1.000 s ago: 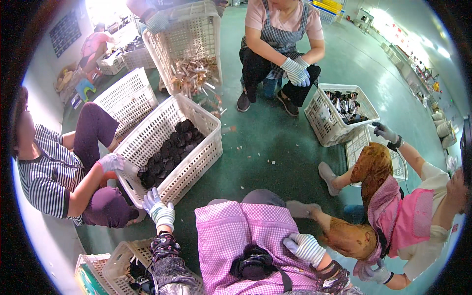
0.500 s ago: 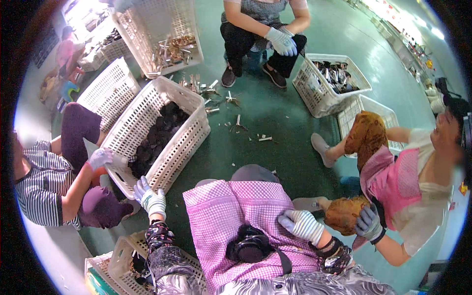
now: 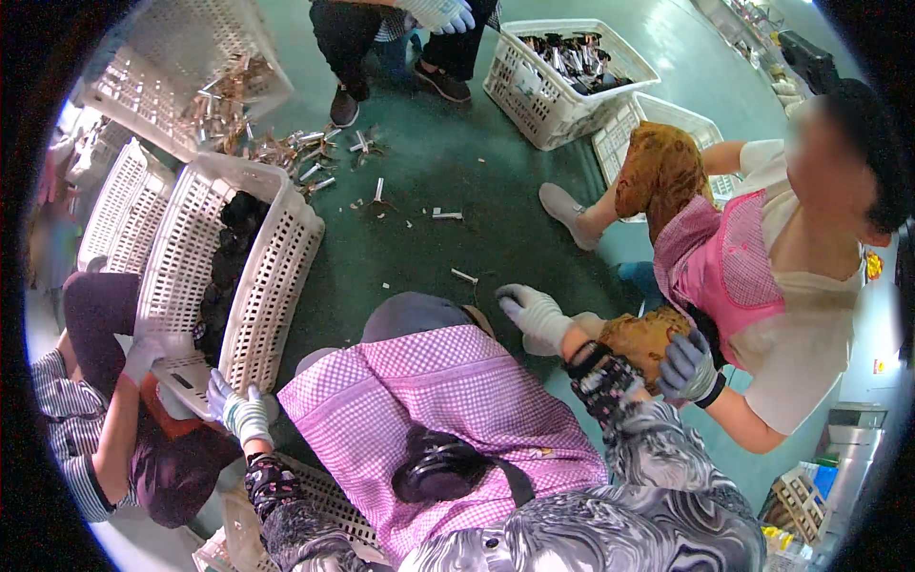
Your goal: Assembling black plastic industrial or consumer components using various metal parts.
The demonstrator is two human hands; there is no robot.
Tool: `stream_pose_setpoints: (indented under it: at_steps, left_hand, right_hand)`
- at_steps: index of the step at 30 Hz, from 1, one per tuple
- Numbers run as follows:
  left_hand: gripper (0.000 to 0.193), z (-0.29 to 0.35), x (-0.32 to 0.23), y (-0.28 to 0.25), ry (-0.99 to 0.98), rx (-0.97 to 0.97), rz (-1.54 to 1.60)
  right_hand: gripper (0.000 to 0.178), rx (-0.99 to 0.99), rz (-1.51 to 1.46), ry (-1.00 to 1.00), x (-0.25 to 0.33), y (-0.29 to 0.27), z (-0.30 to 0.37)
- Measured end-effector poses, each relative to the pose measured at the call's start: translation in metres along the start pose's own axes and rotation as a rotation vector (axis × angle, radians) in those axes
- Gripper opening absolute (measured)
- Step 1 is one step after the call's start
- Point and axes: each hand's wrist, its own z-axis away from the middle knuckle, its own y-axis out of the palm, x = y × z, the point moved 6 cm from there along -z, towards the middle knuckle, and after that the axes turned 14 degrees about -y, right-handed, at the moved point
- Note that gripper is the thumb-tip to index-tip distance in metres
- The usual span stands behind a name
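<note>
Reaching forward and to the left with the left hand [image 3: 242, 410], in a white knit glove with coloured stripes, from a forearm in a dark patterned cuff and marbled black-and-white sleeve. Touching, with fingers extended and thumb set apart, the near corner of a long white perforated plastic crate [image 3: 255, 324]; impossible to tell whether clamped on the rim. Heaped inside that crate, well to the left of the lap: flat, dark, rounded pieces [image 3: 229, 253]. Also at the near end, farther left: a co-worker's pale-gloved hand [image 3: 145, 358]. Extending the right hand [image 3: 536, 316], gloved alike, forward past the pink-and-white checked apron [image 3: 419, 377], back of the hand upward, pointing forward and leftward. Fingers close together there, with greyish tips; impossible to tell what lies under the palm. Near those tips, on the green floor [image 3: 410, 243]: a thin white stick-like piece [image 3: 464, 276]. To the right of the right forearm: a co-worker's grey-gloved hand [image 3: 688, 367], on brown patterned trousers [image 3: 646, 338]. Between both forearms, on the apron: a rounded black object [image 3: 438, 467]. Strewn beyond the crate's far end: slender metallic and brownish pieces [image 3: 286, 151].
</note>
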Motion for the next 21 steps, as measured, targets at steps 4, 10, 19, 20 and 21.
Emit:
stream_pose_setpoints:
  at_steps: [4,10,19,20,21]
  left_hand:
    - [0.087,-0.001,-0.005,-0.002,-0.012,0.021,-0.099]
    - [0.082,0.001,0.0,-0.009,0.007,0.046,0.241]
    - [0.093,-0.005,-0.002,0.002,-0.071,0.12,-0.14]
    - [0.092,-0.001,-0.01,-0.005,-0.072,0.114,-0.104]
    - [0.091,0.0,-0.014,-0.009,-0.073,0.111,-0.065]
  right_hand:
    - [0.043,0.108,0.23,-0.012,-0.054,0.034,-0.035]
    - [0.047,0.435,0.226,0.173,-0.075,0.091,-0.057]
    - [0.048,0.375,0.313,0.365,-0.106,0.122,-0.074]
    - [0.048,0.379,0.306,0.352,-0.108,0.126,-0.076]
    - [0.05,0.364,0.351,0.391,-0.113,0.129,-0.076]
